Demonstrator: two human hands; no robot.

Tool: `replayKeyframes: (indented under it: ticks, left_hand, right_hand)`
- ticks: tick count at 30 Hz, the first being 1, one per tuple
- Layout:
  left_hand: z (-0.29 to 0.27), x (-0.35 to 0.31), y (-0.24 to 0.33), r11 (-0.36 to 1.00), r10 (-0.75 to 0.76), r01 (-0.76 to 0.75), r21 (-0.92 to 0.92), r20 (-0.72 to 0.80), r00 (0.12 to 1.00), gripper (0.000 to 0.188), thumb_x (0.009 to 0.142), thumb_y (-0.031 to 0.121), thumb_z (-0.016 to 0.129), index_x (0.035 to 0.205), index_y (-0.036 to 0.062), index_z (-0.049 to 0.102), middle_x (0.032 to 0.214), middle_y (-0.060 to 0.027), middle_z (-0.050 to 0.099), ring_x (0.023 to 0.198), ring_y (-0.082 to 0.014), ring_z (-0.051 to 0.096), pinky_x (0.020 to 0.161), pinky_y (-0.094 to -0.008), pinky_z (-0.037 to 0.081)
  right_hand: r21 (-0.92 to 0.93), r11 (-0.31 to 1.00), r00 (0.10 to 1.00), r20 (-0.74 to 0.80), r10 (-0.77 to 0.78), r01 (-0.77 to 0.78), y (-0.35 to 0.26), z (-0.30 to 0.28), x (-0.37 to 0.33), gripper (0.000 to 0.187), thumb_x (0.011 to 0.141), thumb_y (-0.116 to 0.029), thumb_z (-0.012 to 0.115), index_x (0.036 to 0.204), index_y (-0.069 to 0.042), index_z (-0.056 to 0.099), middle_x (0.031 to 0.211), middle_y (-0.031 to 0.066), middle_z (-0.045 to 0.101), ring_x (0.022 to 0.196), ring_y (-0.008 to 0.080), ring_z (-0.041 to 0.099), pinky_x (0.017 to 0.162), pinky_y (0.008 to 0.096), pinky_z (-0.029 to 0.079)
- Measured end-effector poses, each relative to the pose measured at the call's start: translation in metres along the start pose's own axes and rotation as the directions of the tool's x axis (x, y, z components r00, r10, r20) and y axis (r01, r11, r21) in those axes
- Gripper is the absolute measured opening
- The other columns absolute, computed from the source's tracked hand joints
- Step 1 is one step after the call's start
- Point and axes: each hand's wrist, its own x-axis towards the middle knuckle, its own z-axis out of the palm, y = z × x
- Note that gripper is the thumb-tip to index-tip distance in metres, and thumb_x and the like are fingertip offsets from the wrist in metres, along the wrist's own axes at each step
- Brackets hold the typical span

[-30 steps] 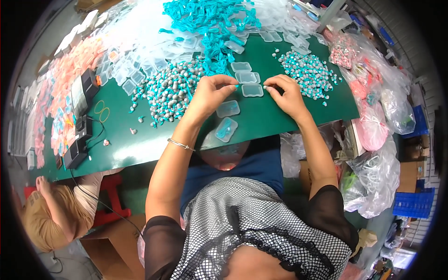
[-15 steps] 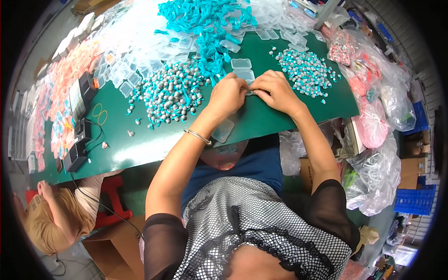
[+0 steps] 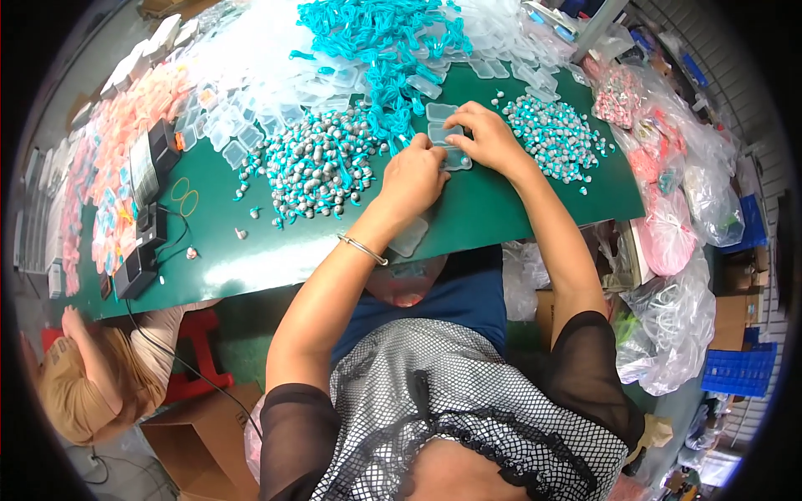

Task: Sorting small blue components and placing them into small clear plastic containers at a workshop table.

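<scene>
At the middle of the green table, a small clear plastic box [image 3: 455,159] lies beside the fingertips of my left hand [image 3: 412,178]. That hand is closed with its fingers curled, and what they pinch is hidden. Over another clear box [image 3: 437,132], just beyond, hovers my right hand [image 3: 494,142], its thumb and fingers apart. A clear lid or box [image 3: 439,111] lies behind these. Left of my hands spreads a heap of small grey-and-turquoise pieces [image 3: 313,163]; a smaller heap of the same kind [image 3: 551,138] is on the right.
Bundles of turquoise cord [image 3: 388,50] and many clear boxes [image 3: 259,67] cover the far side. Black devices [image 3: 150,225] with a cable stand at left, near salmon-coloured pieces [image 3: 159,96]. Another person [image 3: 109,376] sits at lower left. Plastic bags [image 3: 668,334] crowd the right.
My right hand has parted from my left, moving up over the clear boxes with its fingers opened. My left hand stays nearly in place, fingers still curled. The view has shifted slightly.
</scene>
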Motion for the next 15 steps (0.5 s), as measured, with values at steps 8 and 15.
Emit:
replayKeyframes:
  ticks: [8, 15]
  left_hand:
    - [-0.001, -0.003, -0.004, 0.999, 0.013, -0.014, -0.033, -0.032, 0.999, 0.023, 0.076, 0.010, 0.075, 0.097, 0.0037, 0.070, 0.104, -0.0137, 0.060, 0.094, -0.0339, 0.064, 0.079, -0.0429, 0.054]
    - [-0.009, -0.011, -0.003, 0.999, -0.007, 0.007, -0.040, -0.001, 1.000, 0.026, 0.076, 0.012, 0.075, 0.100, 0.0038, 0.070, 0.108, -0.0127, 0.062, 0.093, -0.0342, 0.065, 0.081, -0.0427, 0.054]
  right_hand:
    - [-0.238, 0.952, 0.976, -0.137, 0.166, -0.195, 0.036, 0.008, 0.013, 0.008, 0.082, -0.015, 0.067, 0.085, -0.009, 0.071, 0.089, 0.0098, 0.063, 0.088, 0.0315, 0.064, 0.076, 0.0445, 0.052]
    - [0.000, 0.993, 0.993, 0.002, 0.114, -0.114, -0.025, -0.027, -0.020, 0.011, 0.077, -0.018, 0.072, 0.083, -0.009, 0.068, 0.078, 0.0064, 0.063, 0.081, 0.0261, 0.063, 0.072, 0.0398, 0.049]
